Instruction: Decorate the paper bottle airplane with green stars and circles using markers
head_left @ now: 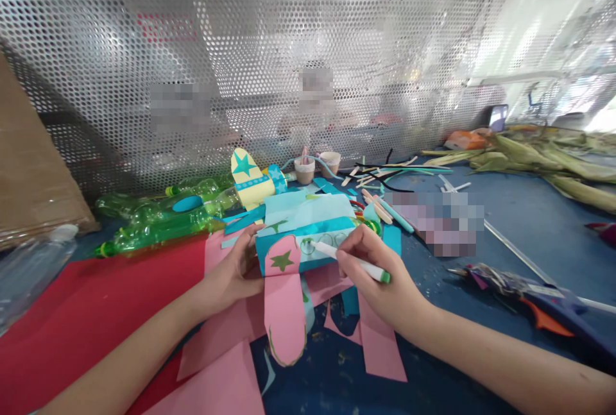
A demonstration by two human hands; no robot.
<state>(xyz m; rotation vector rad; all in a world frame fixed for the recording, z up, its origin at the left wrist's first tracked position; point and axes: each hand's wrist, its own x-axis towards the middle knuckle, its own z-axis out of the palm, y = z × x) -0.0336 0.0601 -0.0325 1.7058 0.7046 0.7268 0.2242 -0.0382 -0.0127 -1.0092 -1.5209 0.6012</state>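
My right hand point(373, 267) grips a white marker pen with a green end point(370, 269). The pen's tip touches a light blue strip point(337, 240) on which green circles are drawn. That strip lies on a bottle wrapped in blue paper point(308, 262), whose green cap end shows at the right. My left hand point(240, 267) is closed around the bottle's left end, some fingers hidden behind it. A pink rounded paper piece with a green star point(282, 261) hangs down the bottle's front.
Red sheet point(106, 312) and pink paper scraps point(382, 338) lie around my hands. Green plastic bottles point(163, 229) and a yellow paper-wrapped bottle point(253, 192) are at the back left. Glue gun point(534, 306), sticks point(378, 206), small pots point(305, 170) and corn husks point(524, 158) also lie about.
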